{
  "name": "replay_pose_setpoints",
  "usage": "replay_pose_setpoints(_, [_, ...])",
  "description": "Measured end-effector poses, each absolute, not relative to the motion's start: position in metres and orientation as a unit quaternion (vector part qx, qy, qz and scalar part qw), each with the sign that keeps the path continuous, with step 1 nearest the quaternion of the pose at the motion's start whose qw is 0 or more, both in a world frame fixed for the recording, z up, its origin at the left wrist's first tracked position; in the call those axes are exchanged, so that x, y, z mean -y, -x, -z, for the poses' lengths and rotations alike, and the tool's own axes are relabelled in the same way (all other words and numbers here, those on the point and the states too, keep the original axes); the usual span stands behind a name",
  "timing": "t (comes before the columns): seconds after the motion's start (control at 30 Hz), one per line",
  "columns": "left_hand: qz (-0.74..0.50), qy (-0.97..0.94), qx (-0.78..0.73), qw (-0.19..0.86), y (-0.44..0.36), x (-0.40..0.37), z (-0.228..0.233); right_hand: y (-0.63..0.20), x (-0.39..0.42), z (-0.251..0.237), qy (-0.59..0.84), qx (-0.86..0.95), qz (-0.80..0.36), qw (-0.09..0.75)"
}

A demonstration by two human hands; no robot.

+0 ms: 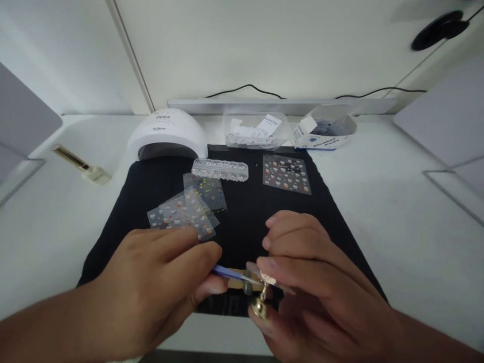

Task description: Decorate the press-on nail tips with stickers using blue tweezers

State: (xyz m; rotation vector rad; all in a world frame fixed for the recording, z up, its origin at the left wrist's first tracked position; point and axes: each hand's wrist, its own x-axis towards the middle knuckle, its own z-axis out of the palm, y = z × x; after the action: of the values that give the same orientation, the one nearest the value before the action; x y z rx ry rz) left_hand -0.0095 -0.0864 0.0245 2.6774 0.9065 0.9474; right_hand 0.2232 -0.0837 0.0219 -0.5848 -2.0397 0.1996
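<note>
A white bench (378, 212) carries a black mat (245, 212) and a nail lamp (166, 133). Above the mat's near edge, the left hand (151, 292) pinches blue tweezers (227, 274); the right hand (317, 292) grips a gold nail stand (260, 306).

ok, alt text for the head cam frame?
Two bare hands meet over a black mat: the left hand pinches a thin blue tool, and the right hand holds a small gold stand. Behind lie sticker sheets, a clear compartment box and a white nail lamp.
</note>
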Motion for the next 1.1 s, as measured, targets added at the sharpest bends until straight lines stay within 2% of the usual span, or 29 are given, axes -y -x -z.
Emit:
replay_pose_setpoints(0.87, [-0.337,-0.89,-0.299,0.07,0.0043,0.0847,-0.0248,-0.2201,0.0834,-0.023,0.253,0.836,-0.082,0.48])
replay_pose_setpoints(1.1, [-0.337,-0.888,-0.307,0.067,0.0053,0.0847,-0.0266,-0.2247,0.0819,-0.0237,0.237,0.854,-0.081,0.456])
